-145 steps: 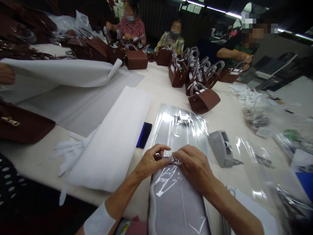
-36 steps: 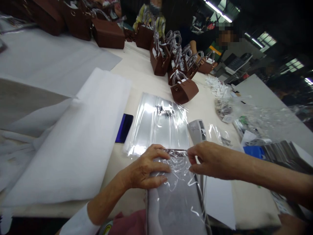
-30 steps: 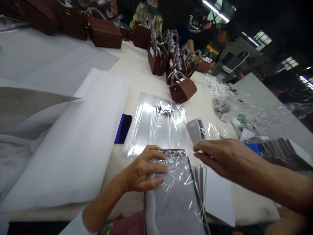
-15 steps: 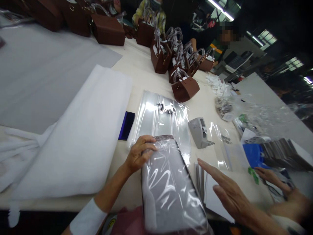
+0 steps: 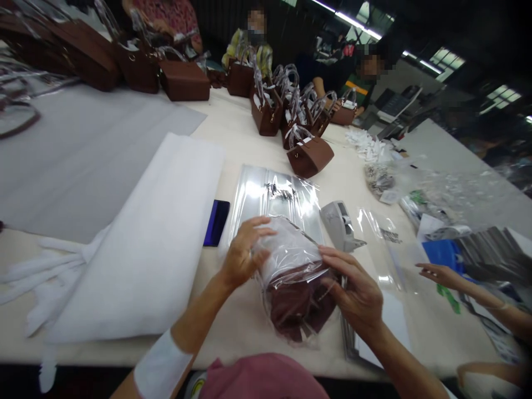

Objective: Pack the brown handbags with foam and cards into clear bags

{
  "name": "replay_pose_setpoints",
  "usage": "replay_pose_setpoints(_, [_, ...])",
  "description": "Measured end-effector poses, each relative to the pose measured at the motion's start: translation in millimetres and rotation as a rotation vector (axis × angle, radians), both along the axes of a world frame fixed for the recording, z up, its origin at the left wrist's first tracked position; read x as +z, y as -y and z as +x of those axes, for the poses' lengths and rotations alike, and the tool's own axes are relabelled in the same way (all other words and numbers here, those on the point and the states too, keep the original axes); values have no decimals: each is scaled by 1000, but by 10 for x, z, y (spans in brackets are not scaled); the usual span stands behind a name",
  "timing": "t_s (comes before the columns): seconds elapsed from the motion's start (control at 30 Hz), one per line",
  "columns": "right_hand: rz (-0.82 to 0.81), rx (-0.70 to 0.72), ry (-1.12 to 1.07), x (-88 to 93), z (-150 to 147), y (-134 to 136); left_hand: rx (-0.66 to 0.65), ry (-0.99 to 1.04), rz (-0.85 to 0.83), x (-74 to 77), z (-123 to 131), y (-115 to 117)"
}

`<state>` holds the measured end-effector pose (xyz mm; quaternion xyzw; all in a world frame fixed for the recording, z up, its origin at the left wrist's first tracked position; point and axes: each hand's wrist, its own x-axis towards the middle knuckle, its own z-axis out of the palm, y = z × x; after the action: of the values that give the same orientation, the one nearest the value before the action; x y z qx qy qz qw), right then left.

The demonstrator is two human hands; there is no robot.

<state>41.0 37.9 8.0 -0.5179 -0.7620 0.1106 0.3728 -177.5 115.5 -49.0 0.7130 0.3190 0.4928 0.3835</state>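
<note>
A clear plastic bag [image 5: 293, 266] with a dark brown item inside it stands tilted up off the table in front of me. My left hand [image 5: 243, 255] grips its upper left side with curled fingers. Against its right side, fingers bent round the plastic, presses my right hand [image 5: 357, 288]. Just behind the bag lies a stack of flat clear plastic bags [image 5: 272, 197].
A wide white foam sheet [image 5: 149, 233] and a dark phone [image 5: 216, 221] lie to the left. A grey tape dispenser [image 5: 338, 224] sits at right. Several brown handbags [image 5: 310, 155] stand farther back, with other people seated behind them. Another person's hand [image 5: 438, 272] reaches in at right.
The bagged item, which lay flat under my left hand, is now lifted and turned on end. My right hand came back from the right and took hold of it.
</note>
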Motion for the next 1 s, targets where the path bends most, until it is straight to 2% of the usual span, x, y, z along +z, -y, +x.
replay_pose_setpoints(0.03, [31, 7, -20, -10, -8, 6, -45, -33, 110, 112, 8, 162])
replay_pose_setpoints(0.1, [94, 54, -47, -9, -39, 31, -28, -160, 272, 280, 50, 446])
replay_pose_setpoints(0.17, [108, 158, -72, 25, -81, 59, 46, -191, 326, 362, 99, 632])
replay_pose_setpoints(0.23, [72, 279, -107, 81, -122, 83, 85, -130, 317, 380, 127, 721])
replay_pose_setpoints(0.33, [-23, 376, -130, 181, -168, 115, 54, -33, 275, 362, 110, 767])
replay_pose_setpoints(0.5, [-208, 304, 10, 377, -261, 153, 33, 60, 88, 379, 33, 829])
replay_pose_setpoints(0.57, [-331, 251, 41, 452, -321, 152, 56, 62, -63, 423, 19, 847])
replay_pose_setpoints(0.67, [-475, 208, 12, 518, -403, 117, 60, 17, -395, 502, 13, 847])
replay_pose_setpoints(0.77, [-577, 260, -38, 524, -451, 62, -8, 46, -627, 549, 9, 821])
replay_pose_setpoints(0.83, [-621, 299, -45, 515, -473, 34, -38, 108, -637, 550, -3, 814])
replay_pose_setpoints(0.9, [-645, 297, -54, 503, -495, 21, -20, 160, -567, 536, -22, 834])
replay_pose_setpoints(1.0, [-627, 263, -145, 470, -514, 28, 121, 131, -374, 504, -54, 920])
